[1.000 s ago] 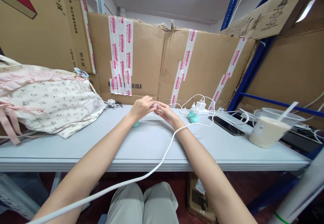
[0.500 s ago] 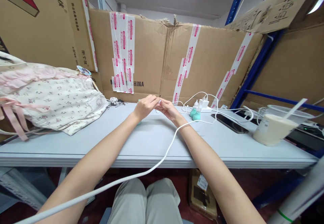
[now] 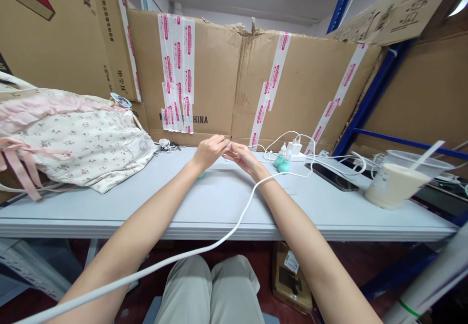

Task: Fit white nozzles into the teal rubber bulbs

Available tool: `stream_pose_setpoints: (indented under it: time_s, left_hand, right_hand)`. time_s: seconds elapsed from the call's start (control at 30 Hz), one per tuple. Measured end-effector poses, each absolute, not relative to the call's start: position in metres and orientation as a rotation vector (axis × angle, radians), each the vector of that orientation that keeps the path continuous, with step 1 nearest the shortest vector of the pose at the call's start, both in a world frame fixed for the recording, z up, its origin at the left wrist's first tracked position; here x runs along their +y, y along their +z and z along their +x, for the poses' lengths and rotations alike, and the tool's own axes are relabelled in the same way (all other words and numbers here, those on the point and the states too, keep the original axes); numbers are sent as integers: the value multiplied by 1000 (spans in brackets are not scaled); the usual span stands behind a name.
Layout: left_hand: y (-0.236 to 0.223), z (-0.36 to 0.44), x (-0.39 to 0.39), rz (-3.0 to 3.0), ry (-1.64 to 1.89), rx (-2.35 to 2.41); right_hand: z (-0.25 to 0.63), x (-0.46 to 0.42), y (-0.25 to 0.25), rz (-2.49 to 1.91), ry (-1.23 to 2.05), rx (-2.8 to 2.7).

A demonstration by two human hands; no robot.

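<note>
My left hand (image 3: 211, 151) and my right hand (image 3: 243, 158) meet above the grey table (image 3: 234, 202), fingertips together. Both are closed on a small whitish piece (image 3: 229, 144) that the fingers mostly cover; its kind cannot be made out. Behind my left wrist a bit of a teal object (image 3: 201, 174) peeks out, the rest hidden. To the right of my right hand, two teal bulb-shaped bottles (image 3: 283, 164) with clear pointed tips stand close together.
A white cable (image 3: 215, 244) crosses in front of my right forearm. Beyond the bottles are a white charger (image 3: 294, 148), a dark phone (image 3: 331, 176) and a cup of milky drink (image 3: 397, 187). A floral bag (image 3: 87, 143) lies left, keys (image 3: 166, 146) beside it. Cardboard (image 3: 219, 80) walls the back.
The view has shifted slightly. My hands stay together, their fingers moving a little around the small piece, which was more covered half a second ago.
</note>
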State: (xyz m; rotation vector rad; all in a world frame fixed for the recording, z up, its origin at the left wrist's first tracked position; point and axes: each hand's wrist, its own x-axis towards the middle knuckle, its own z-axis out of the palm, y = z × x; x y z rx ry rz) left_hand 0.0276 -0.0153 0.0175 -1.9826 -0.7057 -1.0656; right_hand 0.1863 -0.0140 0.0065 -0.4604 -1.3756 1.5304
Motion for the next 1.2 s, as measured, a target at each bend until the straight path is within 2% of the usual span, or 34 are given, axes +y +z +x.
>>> stream_pose_setpoints:
  time_s: [0.23, 0.67, 1.2]
  left_hand:
    - [15, 30, -18, -1999, -1095, -708]
    - [20, 29, -21, -1910, -1340, -407]
    - [22, 27, -22, -1997, -1314, -577]
  right_hand:
    - [188, -13, 6, -464, 1520, -1367]
    - [184, -15, 6, -371, 1497, -1322]
    - [184, -23, 16, -436, 1584, -1251]
